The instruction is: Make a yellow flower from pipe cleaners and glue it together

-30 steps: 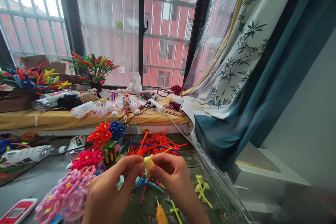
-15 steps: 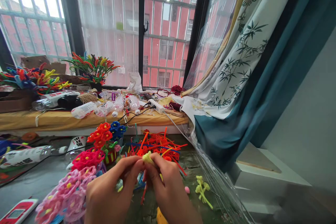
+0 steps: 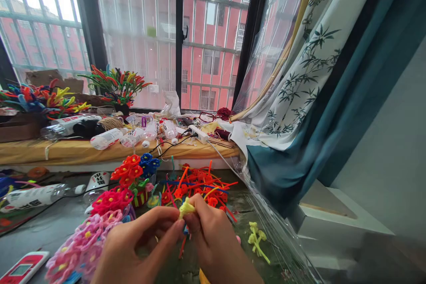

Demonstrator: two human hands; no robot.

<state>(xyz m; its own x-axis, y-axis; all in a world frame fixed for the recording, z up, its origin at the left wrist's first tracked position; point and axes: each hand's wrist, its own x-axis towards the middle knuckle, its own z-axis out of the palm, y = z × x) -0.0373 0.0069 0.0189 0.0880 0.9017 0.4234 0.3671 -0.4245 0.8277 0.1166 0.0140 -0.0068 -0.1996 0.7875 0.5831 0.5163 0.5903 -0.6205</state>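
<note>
Between my two hands is a small pale-yellow pipe-cleaner flower (image 3: 187,207), held above the dark table. My right hand (image 3: 213,235) pinches it from the right with thumb and forefinger. From the left, the thumb and forefinger of my left hand (image 3: 146,239) close on its edge; the other fingers curl behind. To the right lies a pale-yellow pipe-cleaner sprig (image 3: 256,242) with several small blooms. Just beyond my hands spreads a heap of red pipe-cleaner pieces (image 3: 199,186). Pink pipe-cleaner flowers (image 3: 84,239) stand close to my left hand.
Red flowers (image 3: 128,171) and blue flowers (image 3: 149,165) stand behind the pink ones. Plastic bottles (image 3: 40,197) lie on the left. A red-and-white device (image 3: 28,268) sits at the lower left. Thin clear rods or wires (image 3: 279,226) run along the right edge. A power strip (image 3: 199,134) rests on the sill.
My left hand has shifted slightly left and down, its finger and thumb parting a little more around the yellow flower. More of the flower now shows. The surroundings stay the same.
</note>
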